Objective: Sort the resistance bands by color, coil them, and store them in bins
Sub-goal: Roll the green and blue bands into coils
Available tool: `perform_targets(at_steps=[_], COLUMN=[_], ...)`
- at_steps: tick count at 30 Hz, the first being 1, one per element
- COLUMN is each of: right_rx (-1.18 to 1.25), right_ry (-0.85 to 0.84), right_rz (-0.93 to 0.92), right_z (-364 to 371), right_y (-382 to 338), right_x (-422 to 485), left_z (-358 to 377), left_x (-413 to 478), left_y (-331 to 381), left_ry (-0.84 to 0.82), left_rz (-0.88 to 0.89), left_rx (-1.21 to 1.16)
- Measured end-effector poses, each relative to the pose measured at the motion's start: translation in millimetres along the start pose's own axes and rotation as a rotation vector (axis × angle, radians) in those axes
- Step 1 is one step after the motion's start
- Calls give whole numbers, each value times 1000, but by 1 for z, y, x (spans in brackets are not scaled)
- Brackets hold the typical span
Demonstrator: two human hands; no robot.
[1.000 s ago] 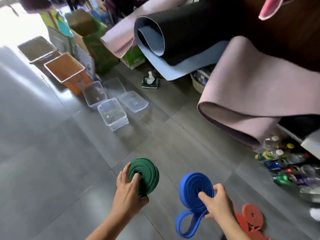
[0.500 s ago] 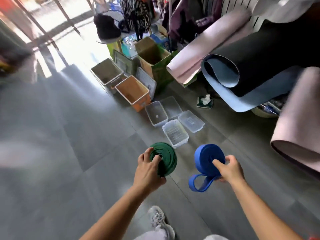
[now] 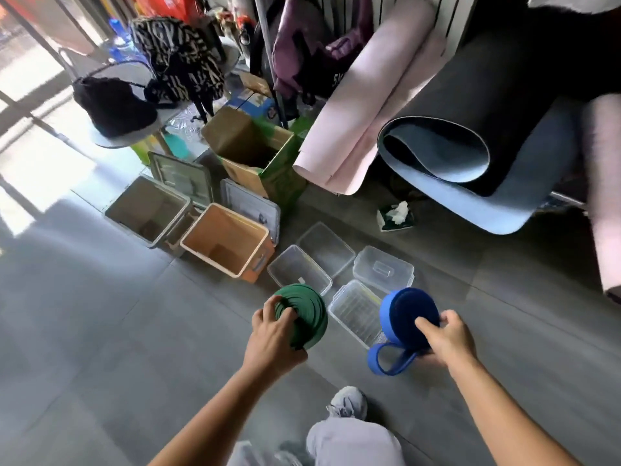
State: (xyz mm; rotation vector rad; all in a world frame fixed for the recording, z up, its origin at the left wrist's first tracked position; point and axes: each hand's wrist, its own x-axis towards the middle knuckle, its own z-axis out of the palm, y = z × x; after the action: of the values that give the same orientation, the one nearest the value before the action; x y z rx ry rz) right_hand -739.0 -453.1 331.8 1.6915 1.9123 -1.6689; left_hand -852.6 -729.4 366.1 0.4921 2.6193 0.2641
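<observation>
My left hand (image 3: 272, 338) grips a coiled green band (image 3: 304, 314), held above the floor just in front of a clear bin (image 3: 299, 274). My right hand (image 3: 448, 336) grips a coiled blue band (image 3: 405, 314); one loose loop of it hangs down below the coil. Between the two coils on the floor stands a second clear bin (image 3: 356, 311) with a ribbed bottom. Both bins look empty.
Two clear lids (image 3: 327, 245) (image 3: 383, 269) lie behind the bins. An orange bin (image 3: 228, 243) and a grey bin (image 3: 148, 210) stand further left, a cardboard box (image 3: 255, 153) behind them. Rolled mats (image 3: 470, 129) overhang at right. My shoe (image 3: 349, 403) and knee are below.
I have moved closer to the bins, which now lie right under my hands. Both hands kept their coils and carried them forward over the clear bins.
</observation>
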Motion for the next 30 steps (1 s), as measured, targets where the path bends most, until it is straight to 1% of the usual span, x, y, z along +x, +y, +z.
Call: perform_targets(at_steps=[4, 8, 11, 14, 15, 18, 20, 24, 27, 30], right_rx=[-39, -132, -291, -557, -630, -712, -811, -1085, -1133, -1166], right_ry=[46, 93, 108, 100, 82, -19, -30, -28, -59, -102], right_rz=[5, -51, -147, -293, -321, -330, -372, -484, -484, -444], right_z=[61, 124, 162, 192, 201, 226, 238, 249, 253, 260], right_y=[5, 40, 69, 99, 109, 135, 148, 164, 179, 199], right_x=[71, 145, 201, 254, 270, 309, 326, 346, 347, 347], left_z=[35, 99, 151, 198, 213, 253, 274, 311, 338, 361], left_x=[95, 194, 261, 323, 341, 387, 409, 432, 422, 398], left_y=[-50, -101, -135, -163, -171, -186, -189, -189, -193, -197], left_ry=[-30, -54, -56, -45, -51, -80, -76, -40, -37, -38], left_rz=[50, 123, 199, 317, 349, 397, 399, 365, 277, 184], left_rx=[30, 82, 150, 252, 265, 301, 325, 306, 262, 197])
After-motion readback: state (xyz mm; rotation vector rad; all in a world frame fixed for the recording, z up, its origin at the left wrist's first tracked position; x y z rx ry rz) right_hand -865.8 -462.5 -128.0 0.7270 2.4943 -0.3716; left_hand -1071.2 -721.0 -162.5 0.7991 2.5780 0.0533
